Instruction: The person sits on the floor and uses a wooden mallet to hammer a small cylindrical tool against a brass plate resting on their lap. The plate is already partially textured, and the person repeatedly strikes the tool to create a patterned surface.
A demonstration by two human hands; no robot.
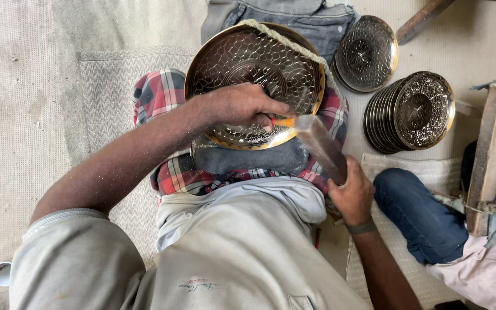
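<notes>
Head view: left hand [242, 106] lies palm-down on the patterned brass plate [254, 63], fingers curled together, tips pressed at its lower rim. Right hand [351, 195] is closed in a fist around the handle of a dark tool [320, 146] whose head meets that rim. Plate rests tilted on a checked cloth [162, 95] over the lap. A row of similar plates [409, 112] leans on edge to the right.

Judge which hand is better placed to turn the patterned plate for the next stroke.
Left. The left hand already rests on the patterned plate near its lower rim, while the right hand is occupied gripping the tool.
</notes>
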